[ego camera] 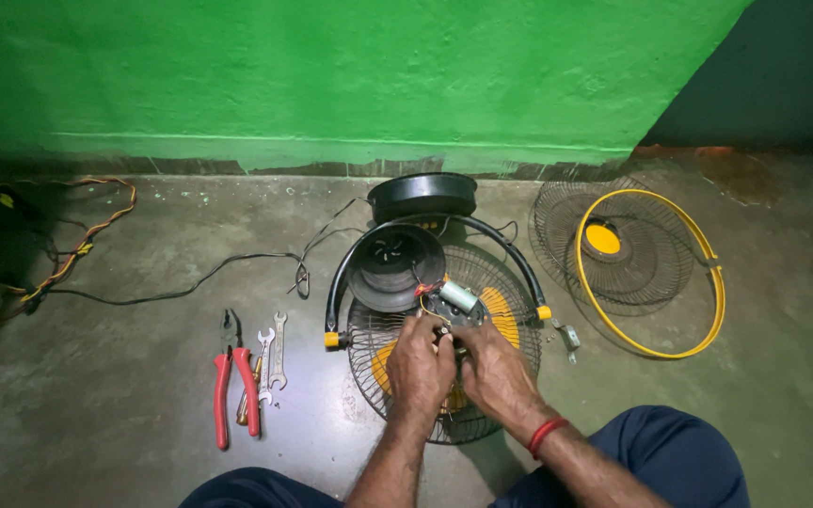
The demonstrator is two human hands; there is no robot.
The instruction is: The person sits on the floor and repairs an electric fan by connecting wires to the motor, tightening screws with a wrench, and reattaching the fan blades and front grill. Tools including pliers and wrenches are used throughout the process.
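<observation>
Head view: both hands, left hand [418,362] and right hand [493,369], grip closed on the fan motor [444,310]; pliers [235,386] lie left.

bare arms, blue trousers

both forearms are bare, no sleeves showing. the left hand [418,365] and right hand [493,372] wear no gloves or rings. a red band [546,434] circles the right wrist. dark blue trousers [675,452] cover both knees at the lower edge.
</observation>
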